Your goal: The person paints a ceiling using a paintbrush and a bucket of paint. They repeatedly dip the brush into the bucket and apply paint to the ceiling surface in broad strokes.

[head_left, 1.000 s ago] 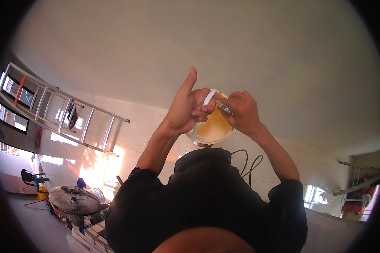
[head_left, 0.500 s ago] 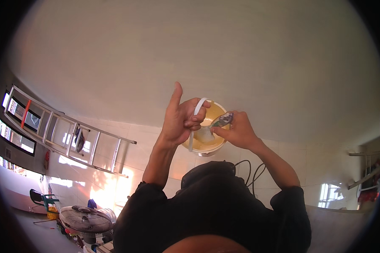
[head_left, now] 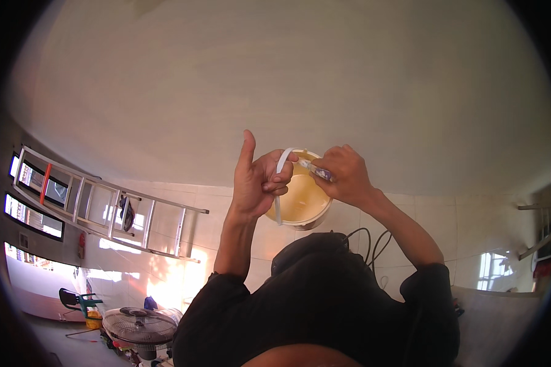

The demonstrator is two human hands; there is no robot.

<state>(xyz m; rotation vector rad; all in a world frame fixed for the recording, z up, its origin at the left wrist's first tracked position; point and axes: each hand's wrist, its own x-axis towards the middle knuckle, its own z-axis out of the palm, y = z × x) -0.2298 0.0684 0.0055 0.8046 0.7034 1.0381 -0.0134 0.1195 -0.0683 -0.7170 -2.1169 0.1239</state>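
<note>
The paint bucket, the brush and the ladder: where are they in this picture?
paint bucket (head_left: pixel 300 202), head view, on its yellowish inside.
brush (head_left: pixel 315 169), head view, on the handle by the right hand's fingers.
ladder (head_left: pixel 98 202), head view, on its middle rungs.

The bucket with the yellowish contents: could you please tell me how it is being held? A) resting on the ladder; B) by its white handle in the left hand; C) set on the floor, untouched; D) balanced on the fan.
B: the left hand grips the white handle of the bucket, while the right hand holds a small tool at its rim.
</note>
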